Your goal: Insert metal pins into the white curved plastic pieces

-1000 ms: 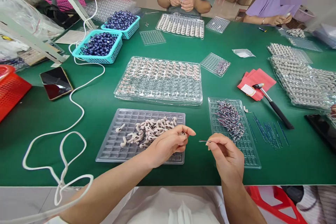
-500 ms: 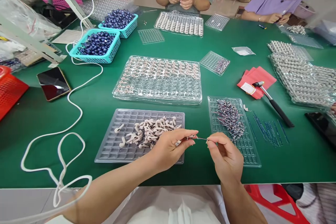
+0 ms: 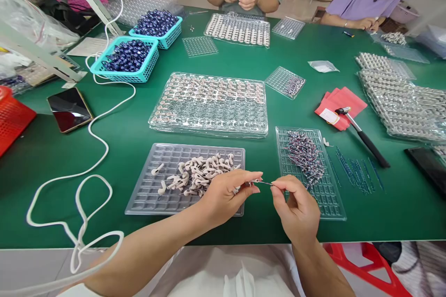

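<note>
Over the right edge of a grey tray (image 3: 139,195), my left hand (image 3: 226,195) pinches a white earbud shell (image 3: 253,181), mostly covered by the fingers. From the shell a thin wire (image 3: 266,183) runs across to my right hand (image 3: 298,206), whose thumb and forefinger are closed on its end. A pile of white earbud shells (image 3: 205,171) lies in the grey tray beside my left hand. Behind my right hand, a clear tray (image 3: 332,204) bears a heap of thin wired parts (image 3: 304,155).
A larger clear tray (image 3: 212,120) holds rows of round-topped earbud parts. To the right lie a hammer (image 3: 369,144), red packets (image 3: 343,102) and loose dark wires (image 3: 353,171). Blue baskets (image 3: 149,72), a phone (image 3: 69,109) and a white cable (image 3: 101,137) are left. Two people sit opposite.
My right hand has shifted slightly left, nearer my left hand, with the wire still between them. My left hand has hardly moved.
</note>
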Tool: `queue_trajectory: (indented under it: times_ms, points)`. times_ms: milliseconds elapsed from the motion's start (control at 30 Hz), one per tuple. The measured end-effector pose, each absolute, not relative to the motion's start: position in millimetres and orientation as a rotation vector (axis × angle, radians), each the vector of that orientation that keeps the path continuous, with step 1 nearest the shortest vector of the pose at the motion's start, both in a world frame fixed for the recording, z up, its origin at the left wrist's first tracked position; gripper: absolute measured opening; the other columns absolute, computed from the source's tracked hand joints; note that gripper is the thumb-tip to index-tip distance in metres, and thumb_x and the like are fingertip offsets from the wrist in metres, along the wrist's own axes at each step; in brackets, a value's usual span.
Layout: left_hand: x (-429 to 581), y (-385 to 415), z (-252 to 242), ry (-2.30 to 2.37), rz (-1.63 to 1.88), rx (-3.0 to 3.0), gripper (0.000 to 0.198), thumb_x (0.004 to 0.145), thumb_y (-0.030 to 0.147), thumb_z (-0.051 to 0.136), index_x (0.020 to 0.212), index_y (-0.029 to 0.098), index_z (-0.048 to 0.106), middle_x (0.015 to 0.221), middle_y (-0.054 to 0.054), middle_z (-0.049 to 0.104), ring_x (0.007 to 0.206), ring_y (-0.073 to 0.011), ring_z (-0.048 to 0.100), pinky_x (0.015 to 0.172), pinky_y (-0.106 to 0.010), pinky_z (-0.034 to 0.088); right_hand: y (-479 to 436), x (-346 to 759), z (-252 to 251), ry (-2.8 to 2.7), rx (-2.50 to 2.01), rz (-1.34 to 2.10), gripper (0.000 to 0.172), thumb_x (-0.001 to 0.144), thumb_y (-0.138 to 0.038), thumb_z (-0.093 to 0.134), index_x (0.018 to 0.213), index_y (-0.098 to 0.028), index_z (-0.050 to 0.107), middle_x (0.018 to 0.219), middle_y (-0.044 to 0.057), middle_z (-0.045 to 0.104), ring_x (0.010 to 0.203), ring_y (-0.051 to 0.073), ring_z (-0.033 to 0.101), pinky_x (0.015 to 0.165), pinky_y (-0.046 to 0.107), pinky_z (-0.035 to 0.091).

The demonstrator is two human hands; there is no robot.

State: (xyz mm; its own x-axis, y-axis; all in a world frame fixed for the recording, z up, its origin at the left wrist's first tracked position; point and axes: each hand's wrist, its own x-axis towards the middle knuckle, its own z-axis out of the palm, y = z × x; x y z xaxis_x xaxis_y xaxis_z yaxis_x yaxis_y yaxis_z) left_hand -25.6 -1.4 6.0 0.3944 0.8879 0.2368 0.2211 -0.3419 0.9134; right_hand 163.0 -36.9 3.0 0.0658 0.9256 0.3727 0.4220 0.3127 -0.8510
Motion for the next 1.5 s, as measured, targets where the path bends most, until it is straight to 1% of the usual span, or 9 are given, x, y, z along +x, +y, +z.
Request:
queue_trajectory:
  times_ms: [233, 367, 633, 800, 1000, 1200, 1333, 1400, 1500]
  points:
    - [-27, -1, 2, 0.962, 1.005, 1.87, 0.028, 0.091, 0.018, 0.063, 0.118, 0.024, 0.068, 0.099, -0.006, 0.077, 0.08, -0.0155, 0.071, 0.075, -0.028, 0.058, -35, 163, 4, -1.586, -1.254, 0.592, 0.019, 0.086, -0.008, 0.06, 0.093, -0.024, 0.064, 0.079, 0.001, 0.063, 0.07, 0.015, 0.059, 0.064, 0.029, 0.048]
    - [-27, 1, -1, 0.917, 1.091, 2.049, 0.027, 0.093, 0.016, 0.06, 0.119, 0.022, 0.065, 0.092, -0.005, 0.077, 0.077, -0.015, 0.069, 0.074, -0.028, 0.057, -36, 162, 5, -1.616, -1.282, 0.575, 0.018, 0.086, -0.008, 0.06, 0.093, -0.024, 0.063, 0.077, 0.0, 0.062, 0.068, 0.014, 0.057, 0.061, 0.028, 0.047]
    - [-26, 5, -3, 0.882, 1.147, 2.243, 0.035, 0.095, 0.011, 0.053, 0.128, 0.023, 0.055, 0.085, -0.004, 0.073, 0.072, -0.0148, 0.063, 0.07, -0.029, 0.053, -34, 160, 7, -1.695, -1.297, 0.562, 0.016, 0.087, -0.01, 0.059, 0.093, -0.024, 0.064, 0.075, 0.0, 0.064, 0.065, 0.013, 0.057, 0.057, 0.027, 0.047]
    - [-26, 5, -6, 0.843, 1.151, 2.303, 0.041, 0.096, 0.009, 0.05, 0.134, 0.024, 0.05, 0.089, -0.006, 0.072, 0.073, -0.0153, 0.061, 0.069, -0.029, 0.051, -35, 159, 3, -1.726, -1.3, 0.574, 0.017, 0.086, -0.01, 0.06, 0.095, -0.024, 0.066, 0.076, 0.0, 0.065, 0.064, 0.014, 0.058, 0.057, 0.027, 0.048]
    - [-26, 6, -5, 0.822, 1.134, 2.354, 0.04, 0.095, 0.007, 0.05, 0.132, 0.022, 0.051, 0.092, -0.007, 0.073, 0.072, -0.0152, 0.06, 0.066, -0.028, 0.05, -35, 160, 2, -1.733, -1.315, 0.593, 0.016, 0.086, -0.011, 0.061, 0.093, -0.024, 0.067, 0.078, 0.0, 0.067, 0.064, 0.012, 0.059, 0.057, 0.025, 0.049]
    - [-28, 6, -7, 0.803, 1.127, 2.361, 0.044, 0.094, 0.005, 0.051, 0.134, 0.023, 0.05, 0.098, -0.008, 0.075, 0.08, -0.0169, 0.065, 0.071, -0.03, 0.054, -33, 159, 6, -1.756, -1.304, 0.63, 0.012, 0.088, -0.013, 0.06, 0.093, -0.023, 0.066, 0.077, 0.0, 0.067, 0.061, 0.012, 0.059, 0.055, 0.025, 0.049]
    - [-26, 4, -8, 0.794, 1.129, 2.366, 0.047, 0.093, 0.005, 0.052, 0.137, 0.021, 0.048, 0.091, -0.006, 0.074, 0.08, -0.0178, 0.066, 0.072, -0.031, 0.054, -33, 158, 6, -1.783, -1.289, 0.588, 0.013, 0.086, -0.01, 0.059, 0.089, -0.022, 0.063, 0.075, -0.001, 0.064, 0.062, 0.011, 0.058, 0.057, 0.025, 0.048]
    - [-25, 3, -5, 0.828, 1.102, 2.309, 0.044, 0.093, 0.009, 0.055, 0.135, 0.021, 0.05, 0.091, -0.006, 0.074, 0.08, -0.0178, 0.066, 0.073, -0.032, 0.054, -33, 158, 6, -1.782, -1.31, 0.557, 0.013, 0.086, -0.009, 0.059, 0.086, -0.022, 0.061, 0.073, -0.001, 0.063, 0.063, 0.011, 0.056, 0.057, 0.024, 0.047]
    - [-25, 2, 4, 0.936, 0.94, 2.044, 0.036, 0.09, 0.019, 0.065, 0.126, 0.021, 0.059, 0.099, -0.006, 0.075, 0.084, -0.0175, 0.067, 0.077, -0.031, 0.055, -33, 158, 7, -1.752, -1.325, 0.512, 0.013, 0.086, -0.009, 0.059, 0.085, -0.022, 0.06, 0.073, -0.001, 0.062, 0.063, 0.011, 0.055, 0.058, 0.025, 0.047]
